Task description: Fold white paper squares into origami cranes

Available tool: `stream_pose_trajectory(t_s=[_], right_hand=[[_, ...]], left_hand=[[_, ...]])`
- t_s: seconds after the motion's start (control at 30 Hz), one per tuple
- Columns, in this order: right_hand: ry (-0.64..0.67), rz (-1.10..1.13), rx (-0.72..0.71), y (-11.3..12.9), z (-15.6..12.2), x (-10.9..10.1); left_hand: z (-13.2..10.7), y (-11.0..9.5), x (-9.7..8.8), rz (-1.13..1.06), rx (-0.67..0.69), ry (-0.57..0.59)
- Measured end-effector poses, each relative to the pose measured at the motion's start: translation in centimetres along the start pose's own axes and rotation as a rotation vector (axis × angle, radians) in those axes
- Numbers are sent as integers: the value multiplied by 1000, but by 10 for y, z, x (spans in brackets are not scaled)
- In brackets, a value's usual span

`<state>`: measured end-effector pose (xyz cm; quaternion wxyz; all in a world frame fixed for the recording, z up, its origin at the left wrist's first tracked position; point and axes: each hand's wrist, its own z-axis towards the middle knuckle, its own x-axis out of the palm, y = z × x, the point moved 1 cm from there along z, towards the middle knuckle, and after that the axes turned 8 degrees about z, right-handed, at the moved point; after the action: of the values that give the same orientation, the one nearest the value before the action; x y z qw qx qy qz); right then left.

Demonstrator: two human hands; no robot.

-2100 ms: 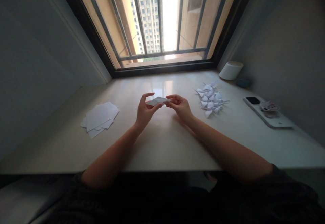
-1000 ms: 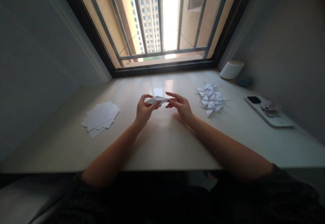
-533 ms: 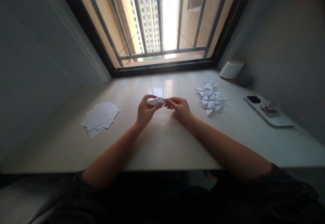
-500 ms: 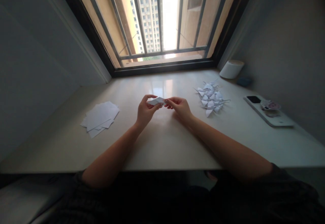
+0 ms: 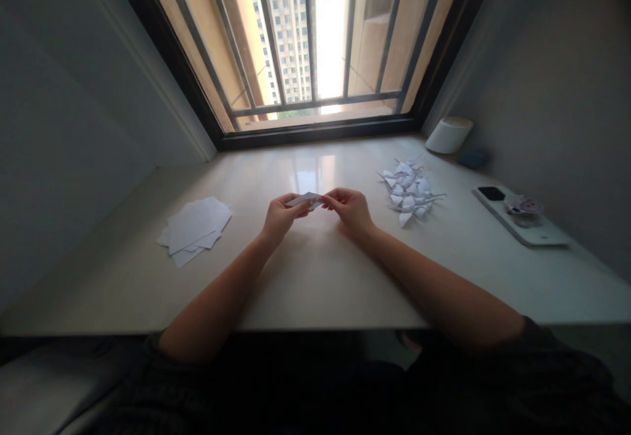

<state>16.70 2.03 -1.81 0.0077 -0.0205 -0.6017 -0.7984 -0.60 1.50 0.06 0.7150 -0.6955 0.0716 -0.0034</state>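
A small piece of folded white paper point(image 5: 304, 199) is held between my two hands, a little above the white tabletop point(image 5: 305, 277). My left hand point(image 5: 280, 217) pinches its left part, thumb on the near side and fingers behind. At the right end, my right hand point(image 5: 349, 207) grips the paper between thumb and index finger, its other fingers curled. The fingers cover parts of the paper, so its full shape is hidden.
Left of my hands lies a loose stack of white paper sheets point(image 5: 194, 225). On the right sits a pile of folded paper pieces with pointed ends point(image 5: 408, 192). Farther right are a phone point(image 5: 537, 228) and a white cylindrical object point(image 5: 448, 136). A barred window stands behind.
My left fingers have lowered from the top edge of the folded paper and now lie flatter behind it. The paper is tilted flatter. My right hand has barely moved.
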Motion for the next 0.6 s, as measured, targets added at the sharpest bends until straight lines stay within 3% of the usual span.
stream_pose_trajectory(t_s=[0.37,0.6], right_hand=[[-26,194,86,3,1,3],[-4,164,88,2,1,3]], left_hand=[[2,1,0,-53,-13,-18],[3,4,-1,2,39,-23]])
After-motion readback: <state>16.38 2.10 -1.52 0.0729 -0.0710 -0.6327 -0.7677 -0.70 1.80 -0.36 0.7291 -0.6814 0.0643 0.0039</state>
